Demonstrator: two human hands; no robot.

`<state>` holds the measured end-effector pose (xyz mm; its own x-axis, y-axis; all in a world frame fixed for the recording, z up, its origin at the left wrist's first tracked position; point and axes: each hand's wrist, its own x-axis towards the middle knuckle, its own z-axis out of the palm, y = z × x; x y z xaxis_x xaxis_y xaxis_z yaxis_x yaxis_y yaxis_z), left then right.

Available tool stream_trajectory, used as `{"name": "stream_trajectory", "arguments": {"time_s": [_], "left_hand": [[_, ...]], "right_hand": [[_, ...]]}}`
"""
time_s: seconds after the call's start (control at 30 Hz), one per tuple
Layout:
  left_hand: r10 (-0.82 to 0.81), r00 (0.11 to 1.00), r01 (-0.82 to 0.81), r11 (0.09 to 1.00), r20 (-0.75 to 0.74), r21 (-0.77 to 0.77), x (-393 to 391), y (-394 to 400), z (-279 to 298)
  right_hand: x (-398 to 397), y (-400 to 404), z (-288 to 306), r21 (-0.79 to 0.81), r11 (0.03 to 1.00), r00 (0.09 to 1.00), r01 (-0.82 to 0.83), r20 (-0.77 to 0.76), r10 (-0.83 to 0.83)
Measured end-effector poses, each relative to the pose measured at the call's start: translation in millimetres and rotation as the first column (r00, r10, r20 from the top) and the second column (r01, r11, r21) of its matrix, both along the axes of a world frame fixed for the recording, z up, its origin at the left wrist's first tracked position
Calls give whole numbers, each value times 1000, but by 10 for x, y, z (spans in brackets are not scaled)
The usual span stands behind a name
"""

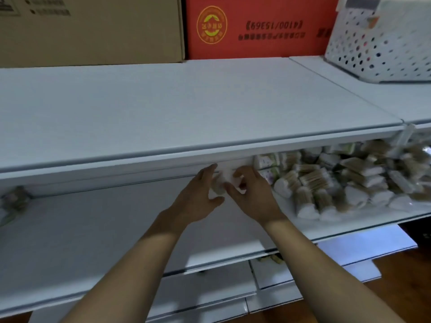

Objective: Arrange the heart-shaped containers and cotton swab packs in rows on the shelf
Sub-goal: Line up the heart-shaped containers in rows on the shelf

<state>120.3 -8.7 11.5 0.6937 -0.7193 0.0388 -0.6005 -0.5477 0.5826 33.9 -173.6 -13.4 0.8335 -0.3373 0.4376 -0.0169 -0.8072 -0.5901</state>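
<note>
White shelf (93, 241), left stretch bare. Swab packs (326, 183) heaped right, unsorted. Left hand (198, 199), right hand (249, 194) together grip pale container (225, 180). Mostly undone.

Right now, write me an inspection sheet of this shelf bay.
Surface: white middle shelf, bare at centre.
Job's things: heart-shaped containers and swab packs heaped at right; a few packs at far left.
Clutter: nothing seen.
Hands: left hand and right hand both on a small white pack under the upper shelf; grip blurred.
Cables: nothing seen.
Surroundings: brown carton, red carton, perforated basket above.
</note>
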Motion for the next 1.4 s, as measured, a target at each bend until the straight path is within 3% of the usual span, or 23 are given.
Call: {"name": "stream_trajectory", "arguments": {"time_s": [0.13,0.17,0.27,0.37,0.5,0.67,0.77,0.83,0.9,1.07,1.2,1.3,1.4], "left_hand": [[-60,997,49,982,-52,-184,-226,-240,-23],[-58,996,42,978,-73,-207,-276,-277,-33],[-44,992,17,976,-116,-219,-382,-357,-56],[-41,983,-1,974,-181,-227,-457,-465,-50],[-34,979,-19,966,-199,-257,-582,-693,-37],[21,965,-96,956,-261,-278,-760,-953,-93],[89,945,-181,943,-313,-279,-789,-975,-118],[129,934,-236,923,-334,-303,-817,-948,-73],[153,920,-287,890,-360,-354,-853,-900,10],[226,888,-403,803,-400,-440,-858,-519,164],[246,867,-452,753,-433,-478,-910,-50,259],[272,845,-506,686,-461,-523,-886,479,253],[304,836,-531,661,-457,-530,-854,1084,270]], "right_hand": [[-411,-28,119,110,994,1000,25,-9,-24],[-493,-94,138,75,996,999,51,8,-51],[-631,-496,52,-234,935,956,266,-63,-288],[-791,-822,-9,-435,808,795,399,-275,-540],[-1025,-989,-254,-600,724,853,340,-127,-507],[-1117,-1071,-310,-647,714,924,268,-37,-380],[-1189,-1104,-81,-499,825,956,267,27,-293],[-1188,-1050,113,-203,963,984,177,16,-178],[-1121,-954,256,106,991,996,83,-20,-81],[-893,-588,397,487,872,999,50,-16,-48],[-688,-125,516,703,711,999,-15,-16,36],[-542,458,661,815,578,984,-47,-60,165],[-454,1019,672,802,583,939,-126,-94,331]]}}
